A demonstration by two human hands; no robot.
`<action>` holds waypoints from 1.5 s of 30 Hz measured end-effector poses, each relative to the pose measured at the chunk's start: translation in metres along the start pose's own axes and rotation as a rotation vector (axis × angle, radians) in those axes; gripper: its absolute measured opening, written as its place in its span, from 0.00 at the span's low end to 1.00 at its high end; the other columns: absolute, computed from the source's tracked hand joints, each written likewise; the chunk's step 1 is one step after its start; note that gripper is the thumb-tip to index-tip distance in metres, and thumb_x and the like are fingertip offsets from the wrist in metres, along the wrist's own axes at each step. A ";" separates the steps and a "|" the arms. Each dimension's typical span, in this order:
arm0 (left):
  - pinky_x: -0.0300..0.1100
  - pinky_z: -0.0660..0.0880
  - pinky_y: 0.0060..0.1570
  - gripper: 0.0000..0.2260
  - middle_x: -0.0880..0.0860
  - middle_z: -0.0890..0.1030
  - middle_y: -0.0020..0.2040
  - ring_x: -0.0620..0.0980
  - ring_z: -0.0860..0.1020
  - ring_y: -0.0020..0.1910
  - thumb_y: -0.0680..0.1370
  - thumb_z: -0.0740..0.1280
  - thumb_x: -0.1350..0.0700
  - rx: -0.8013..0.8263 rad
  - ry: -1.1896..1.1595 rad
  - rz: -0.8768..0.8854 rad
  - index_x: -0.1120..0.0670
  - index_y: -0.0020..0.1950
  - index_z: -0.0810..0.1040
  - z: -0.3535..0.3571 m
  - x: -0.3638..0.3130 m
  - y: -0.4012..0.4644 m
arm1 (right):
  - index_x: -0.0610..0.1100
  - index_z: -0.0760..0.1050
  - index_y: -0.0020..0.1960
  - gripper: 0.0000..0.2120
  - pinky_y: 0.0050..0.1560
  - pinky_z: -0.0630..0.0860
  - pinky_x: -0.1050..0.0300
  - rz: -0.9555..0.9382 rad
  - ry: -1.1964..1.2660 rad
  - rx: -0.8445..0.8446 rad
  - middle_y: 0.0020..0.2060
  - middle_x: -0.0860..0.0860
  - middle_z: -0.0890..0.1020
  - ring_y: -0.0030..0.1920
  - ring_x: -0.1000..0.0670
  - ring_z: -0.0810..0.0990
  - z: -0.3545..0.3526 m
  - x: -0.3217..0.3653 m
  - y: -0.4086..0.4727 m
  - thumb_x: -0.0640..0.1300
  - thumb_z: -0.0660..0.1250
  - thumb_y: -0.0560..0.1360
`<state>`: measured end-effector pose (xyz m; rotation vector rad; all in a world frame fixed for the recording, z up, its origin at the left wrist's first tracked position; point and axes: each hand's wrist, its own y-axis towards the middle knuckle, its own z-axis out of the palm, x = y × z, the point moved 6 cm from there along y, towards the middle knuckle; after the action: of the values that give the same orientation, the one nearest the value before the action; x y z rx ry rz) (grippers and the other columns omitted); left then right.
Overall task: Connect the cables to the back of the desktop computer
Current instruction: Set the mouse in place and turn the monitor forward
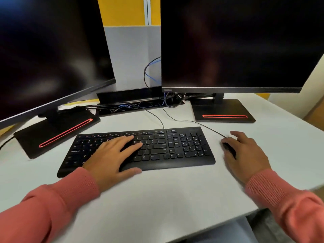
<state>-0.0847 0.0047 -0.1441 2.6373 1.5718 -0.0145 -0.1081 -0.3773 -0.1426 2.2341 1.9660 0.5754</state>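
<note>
On the keyboard (140, 149) the left hand (112, 155) lies with fingers (129, 140) flat and released; the right hand (245, 155) cups the mouse (228, 149). The cables (129, 106) tangle behind, near the small computer (126, 95) between the monitors. Best trace each lead first.

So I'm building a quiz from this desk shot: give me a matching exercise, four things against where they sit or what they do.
Things:
1. left hand
2. right hand
3. cable tray
4. red slot

Places:
A. covers the mouse
B. in the right monitor's base
C. flat on the keyboard
D. between the two monitor bases

Pairs: 1-C, 2-A, 3-D, 4-B
</note>
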 end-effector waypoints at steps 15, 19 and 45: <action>0.42 0.43 0.77 0.35 0.42 0.49 0.83 0.45 0.48 0.81 0.76 0.51 0.25 -0.039 -0.038 -0.023 0.34 0.81 0.50 -0.002 -0.001 -0.001 | 0.54 0.77 0.66 0.25 0.64 0.68 0.42 -0.247 0.091 0.030 0.70 0.52 0.73 0.70 0.46 0.71 0.012 0.081 -0.009 0.61 0.53 0.77; 0.47 0.52 0.79 0.30 0.43 0.58 0.81 0.46 0.55 0.80 0.79 0.49 0.30 -0.093 -0.085 -0.077 0.37 0.80 0.58 0.000 -0.005 0.004 | 0.57 0.68 0.75 0.29 0.70 0.67 0.45 -0.212 0.128 0.156 0.77 0.53 0.64 0.75 0.49 0.61 0.029 0.091 -0.001 0.63 0.47 0.78; 0.60 0.64 0.71 0.23 0.57 0.69 0.75 0.60 0.68 0.73 0.82 0.58 0.47 -0.055 -0.042 -0.154 0.52 0.76 0.71 -0.004 -0.012 0.022 | 0.48 0.69 0.75 0.24 0.67 0.68 0.42 -0.211 0.259 0.240 0.76 0.46 0.66 0.76 0.41 0.62 0.035 0.098 0.016 0.52 0.58 0.80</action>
<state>-0.0715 -0.0159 -0.1384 2.4525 1.7318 -0.0340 -0.0726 -0.2784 -0.1493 2.1273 2.4829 0.6612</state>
